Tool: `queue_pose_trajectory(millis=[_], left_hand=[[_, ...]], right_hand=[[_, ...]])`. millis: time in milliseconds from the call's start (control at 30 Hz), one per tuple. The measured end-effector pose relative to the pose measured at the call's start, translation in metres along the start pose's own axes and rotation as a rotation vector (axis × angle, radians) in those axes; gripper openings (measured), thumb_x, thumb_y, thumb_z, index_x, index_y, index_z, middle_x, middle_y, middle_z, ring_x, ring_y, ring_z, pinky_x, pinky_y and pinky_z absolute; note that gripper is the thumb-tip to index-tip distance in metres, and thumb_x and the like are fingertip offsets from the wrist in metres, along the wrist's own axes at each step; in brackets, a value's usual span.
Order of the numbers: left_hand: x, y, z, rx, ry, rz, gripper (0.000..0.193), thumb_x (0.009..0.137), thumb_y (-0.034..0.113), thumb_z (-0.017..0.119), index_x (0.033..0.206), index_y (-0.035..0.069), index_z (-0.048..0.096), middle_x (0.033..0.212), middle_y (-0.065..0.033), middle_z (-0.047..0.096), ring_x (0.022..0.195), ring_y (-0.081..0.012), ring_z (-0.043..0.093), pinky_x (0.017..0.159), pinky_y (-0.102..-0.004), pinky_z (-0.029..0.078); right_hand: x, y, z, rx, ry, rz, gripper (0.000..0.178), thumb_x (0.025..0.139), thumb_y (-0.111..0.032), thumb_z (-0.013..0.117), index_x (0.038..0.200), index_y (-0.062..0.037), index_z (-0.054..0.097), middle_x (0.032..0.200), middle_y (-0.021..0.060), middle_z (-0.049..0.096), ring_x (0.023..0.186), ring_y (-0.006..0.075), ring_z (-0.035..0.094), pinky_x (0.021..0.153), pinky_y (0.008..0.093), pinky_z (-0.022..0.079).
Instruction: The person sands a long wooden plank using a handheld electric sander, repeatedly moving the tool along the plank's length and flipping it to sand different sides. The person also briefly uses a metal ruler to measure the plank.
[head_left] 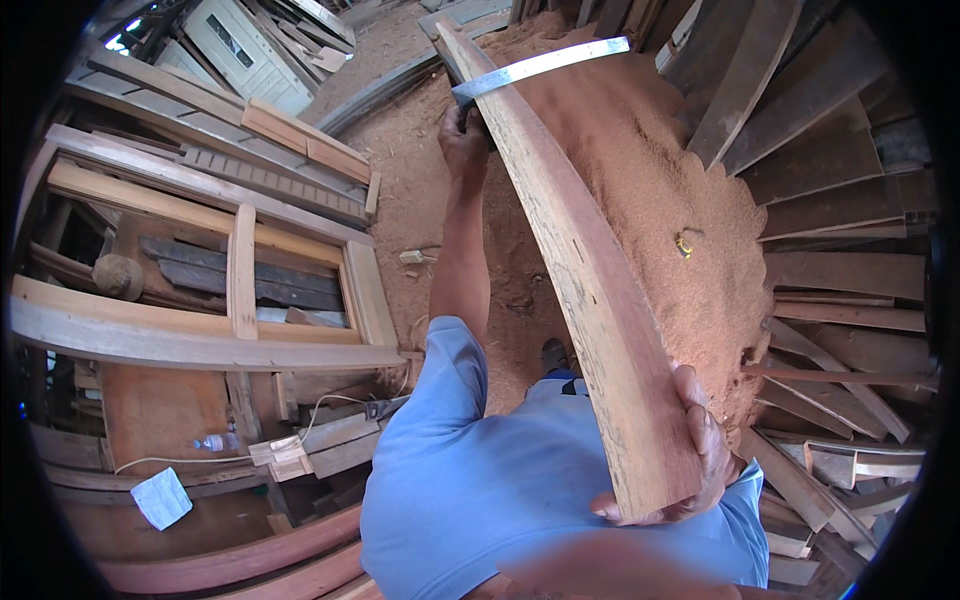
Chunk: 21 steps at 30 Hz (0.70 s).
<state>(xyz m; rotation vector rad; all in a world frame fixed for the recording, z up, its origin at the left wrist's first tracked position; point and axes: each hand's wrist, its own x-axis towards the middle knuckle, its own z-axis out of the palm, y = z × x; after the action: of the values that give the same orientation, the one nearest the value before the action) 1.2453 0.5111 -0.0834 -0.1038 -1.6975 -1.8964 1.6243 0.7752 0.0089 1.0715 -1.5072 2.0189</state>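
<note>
A long wooden board [585, 290] with a pale edge and a reddish face slants across my front, its near end close to my chest. My right hand [708, 440] is wrapped round that near end, with fingers beneath and along its right side. Toward the far end, my left hand [465, 145] grips the dark stock of a try square [560, 67] against the board's left side. The square's shiny metal blade lies across the board and sticks out to the right. Part of the left hand's fingers is hidden behind the stock and board.
A wooden frame [240, 270] lies on the left over stacked timber. Sawdust [660, 190] is heaped on the right with a yellow tape measure [684, 246] on it. Boards [850, 270] lean along the right. A plastic bottle [215, 441] and blue paper [161, 499] lie lower left.
</note>
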Motion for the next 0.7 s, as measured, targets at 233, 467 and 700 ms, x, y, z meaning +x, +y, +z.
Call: queue_pose_trajectory(millis=[233, 467, 700], left_hand=[[-0.007, 0.005, -0.005, -0.006, -0.013, -0.021, 0.016, 0.099, 0.014, 0.058, 0.101, -0.001, 0.063, 0.085, -0.0042, 0.066, 0.073, -0.0095, 0.059, 0.068, -0.0274, 0.049], [-0.08, -0.03, -0.014, -0.232, 0.143, -0.055, 0.009, 0.096, 0.009, 0.062, 0.101, 0.001, 0.064, 0.093, 0.0014, 0.06, 0.084, -0.008, 0.054, 0.073, -0.0258, 0.045], [-0.204, -0.066, -0.122, -0.297, 0.194, -0.252, 0.018, 0.092, 0.019, 0.073, 0.094, 0.007, 0.06, 0.085, 0.0039, 0.057, 0.076, -0.0077, 0.053, 0.067, -0.0252, 0.043]], right_hand=[[0.01, -0.018, -0.021, -0.11, -0.018, 0.065, 0.111, 0.072, -0.028, 0.088, 0.151, 0.0084, 0.02, 0.152, 0.0338, 0.029, 0.14, 0.0438, 0.037, 0.115, 0.0488, 0.032], [-0.034, -0.035, -0.056, -0.747, 0.531, 0.369, 0.093, 0.075, -0.05, 0.075, 0.138, 0.0083, 0.039, 0.131, 0.0235, 0.05, 0.122, 0.0309, 0.05, 0.104, 0.043, 0.039], [-0.138, -0.007, -0.104, -0.263, 0.816, 0.719, 0.066, 0.085, -0.026, 0.07, 0.136, 0.0061, 0.045, 0.127, 0.0161, 0.056, 0.121, 0.0254, 0.053, 0.104, 0.0397, 0.041]])
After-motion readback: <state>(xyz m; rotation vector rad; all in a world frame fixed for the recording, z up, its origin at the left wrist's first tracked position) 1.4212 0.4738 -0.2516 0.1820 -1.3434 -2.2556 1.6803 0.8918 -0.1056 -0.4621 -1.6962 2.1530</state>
